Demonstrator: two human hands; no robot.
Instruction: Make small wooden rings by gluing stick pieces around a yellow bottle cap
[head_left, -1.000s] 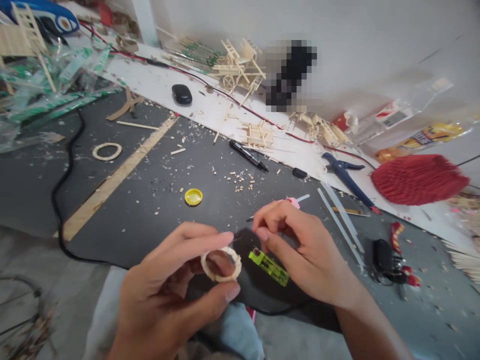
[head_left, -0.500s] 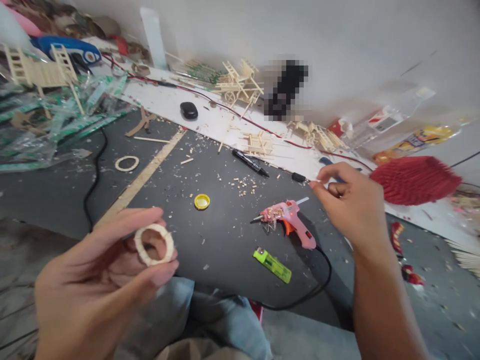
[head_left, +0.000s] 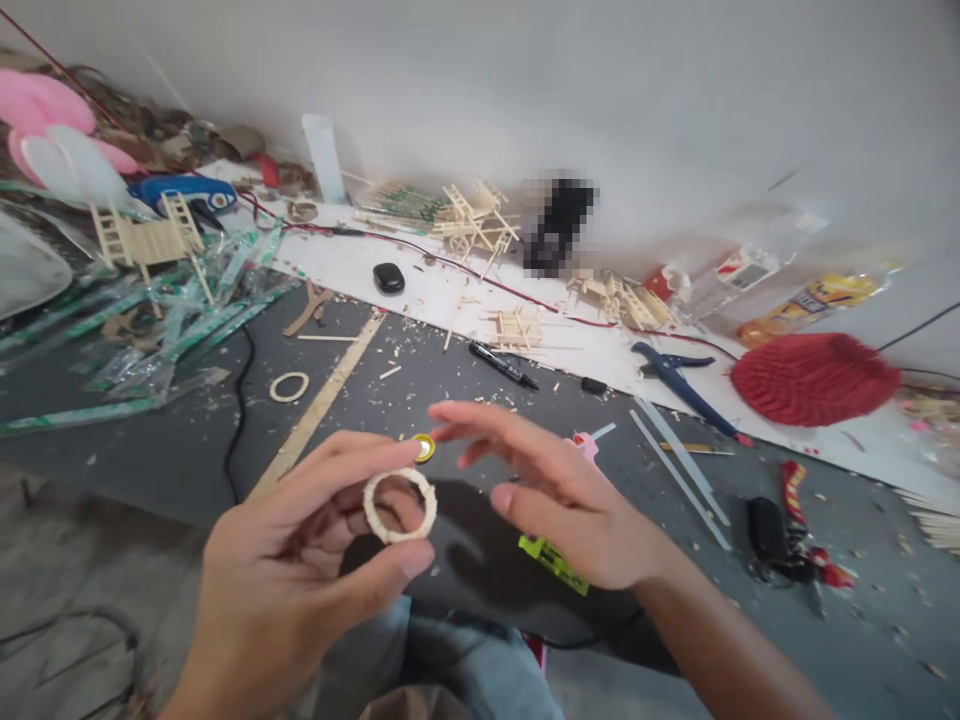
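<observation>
Between the thumb and fingers of my left hand point(head_left: 315, 540) is a small pale wooden ring point(head_left: 400, 507), its hole turned toward me. My right hand point(head_left: 555, 500) hovers just right of the ring, fingers stretched and apart, with nothing visible in them. Most of a pink glue gun point(head_left: 587, 447) is hidden behind that hand. A green lighter point(head_left: 553, 566) lies partly covered below it. Just beyond my left fingertips sits a yellow cap point(head_left: 424, 447). Another, larger pale ring point(head_left: 289, 387) rests farther left on the dark table.
Wooden stick models point(head_left: 480, 220) stand along the white strip by the wall. A black marker point(head_left: 502, 366), blue cutters point(head_left: 686, 385), clear glue sticks point(head_left: 686, 470) and keys point(head_left: 780, 540) lie about. Green-edged plastic wrappers point(head_left: 180, 310) pile up at left; a red folded piece point(head_left: 814, 380) sits at right.
My right hand has moved left from near the black pen cap to beside the ring, its pinch now opened. My left hand, still holding the ring, sits farther right in view. The view has shifted.
</observation>
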